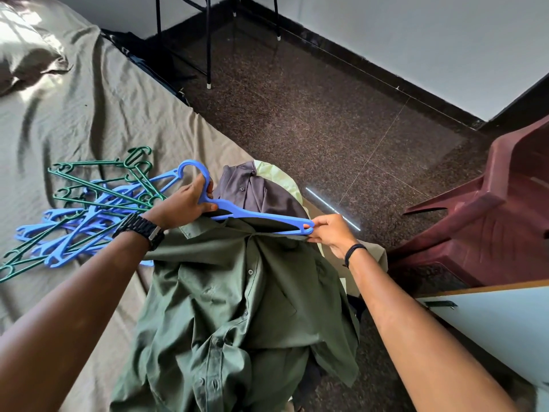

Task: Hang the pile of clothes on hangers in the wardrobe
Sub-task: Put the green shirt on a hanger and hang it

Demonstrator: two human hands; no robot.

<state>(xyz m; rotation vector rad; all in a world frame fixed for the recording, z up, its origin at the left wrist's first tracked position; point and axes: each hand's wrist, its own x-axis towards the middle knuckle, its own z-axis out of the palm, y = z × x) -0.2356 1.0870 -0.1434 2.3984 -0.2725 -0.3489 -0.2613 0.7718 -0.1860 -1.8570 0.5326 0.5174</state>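
The bed (74, 114) under its olive sheet fills the left of my view, and I place everything else from it. Off its right side are the dark floor (326, 114) and a maroon chair (490, 218); nearer me on that side shows a pale door (490, 328), which I take for the wardrobe's.

Over the bed's near right corner hangs the green shirt (237, 307), collar away from me and buttons facing up. Beyond it, at the bed's edge, lies the pile (258, 191), a grey shirt on top of something pale green. On the sheet to the left lies a heap of spare hangers (89, 209), blue and green tangled together.

The blue hanger (252, 215) I am working with sits across the shirt's collar. My left hand (181, 206) is curled round its neck just under the hook. My right hand (332, 236) pinches the hanger's right tip together with the shirt's shoulder cloth.

I judge I am midway through dressing this hanger: the right arm looks to be going in at the shoulder, while the left shoulder is hidden behind my hand. Next I would seat both shoulders evenly, then lift by the hook and turn toward the door without letting the open front slide off.
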